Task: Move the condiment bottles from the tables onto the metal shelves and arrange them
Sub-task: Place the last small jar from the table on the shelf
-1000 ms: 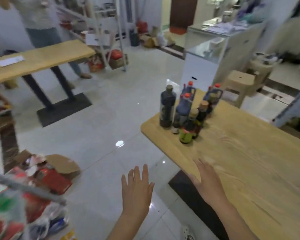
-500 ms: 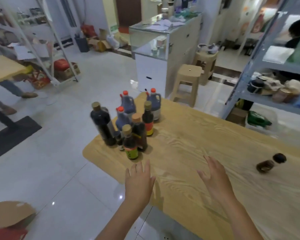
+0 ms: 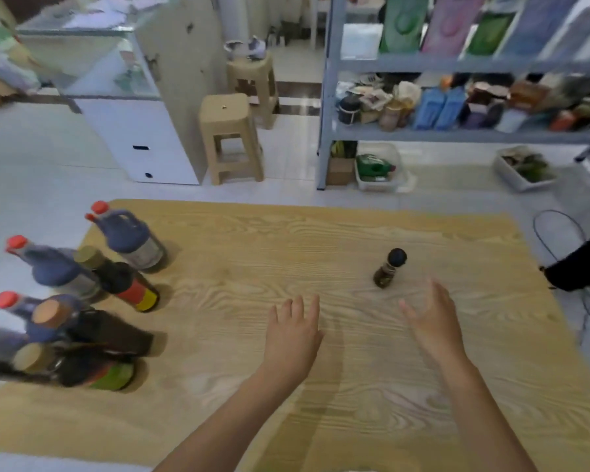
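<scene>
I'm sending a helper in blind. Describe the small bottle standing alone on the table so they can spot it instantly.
Start at the wooden table in front of the grey metal shelves. The small dark bottle stands alone right of centre, just beyond the right hand. Unlike the tall red-capped and gold-capped bottles clustered at the table's left edge, it is short, brown, with a round black cap.

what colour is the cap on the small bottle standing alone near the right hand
Black: the small bottle has a dark round cap, seen best in the head view.

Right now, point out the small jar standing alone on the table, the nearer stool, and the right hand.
small jar (image 3: 388, 270), head view, on its brown body below the black cap.
nearer stool (image 3: 226, 110), head view, on its flat seat.
right hand (image 3: 435, 321), head view, on the back of the hand.
</scene>
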Action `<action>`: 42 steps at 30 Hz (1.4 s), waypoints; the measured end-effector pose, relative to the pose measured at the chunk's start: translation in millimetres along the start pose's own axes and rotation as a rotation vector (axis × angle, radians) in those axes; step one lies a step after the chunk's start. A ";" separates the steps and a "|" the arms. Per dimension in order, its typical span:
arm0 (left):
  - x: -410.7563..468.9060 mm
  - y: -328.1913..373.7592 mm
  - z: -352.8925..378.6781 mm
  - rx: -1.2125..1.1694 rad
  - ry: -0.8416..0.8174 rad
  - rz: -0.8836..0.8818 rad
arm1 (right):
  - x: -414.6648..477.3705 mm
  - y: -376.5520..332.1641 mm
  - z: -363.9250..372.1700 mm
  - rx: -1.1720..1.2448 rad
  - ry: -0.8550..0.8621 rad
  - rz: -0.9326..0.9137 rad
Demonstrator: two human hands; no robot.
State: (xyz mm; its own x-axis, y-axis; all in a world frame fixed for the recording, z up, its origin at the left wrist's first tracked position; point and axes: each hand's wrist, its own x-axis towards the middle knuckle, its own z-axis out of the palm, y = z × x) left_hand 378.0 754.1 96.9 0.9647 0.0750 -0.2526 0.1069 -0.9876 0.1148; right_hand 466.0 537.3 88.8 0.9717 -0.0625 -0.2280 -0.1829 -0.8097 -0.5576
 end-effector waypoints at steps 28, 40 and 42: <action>-63.8 -71.4 36.6 -0.083 -0.054 -0.406 | -6.1 -167.2 60.3 0.024 -0.338 -0.626; -288.1 -141.6 6.3 -0.081 0.188 -1.098 | -239.8 -318.3 107.0 0.111 -0.740 -1.446; -344.8 -141.7 -1.3 -0.068 0.221 -1.239 | -300.0 -328.8 113.1 0.112 -0.840 -1.570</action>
State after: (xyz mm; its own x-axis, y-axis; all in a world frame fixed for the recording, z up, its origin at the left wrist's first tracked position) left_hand 30.6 868.3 168.9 0.2272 0.9719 -0.0612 0.9728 -0.2294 -0.0329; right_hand 217.7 888.3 250.2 -0.0963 0.9677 0.2330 0.7058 0.2314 -0.6695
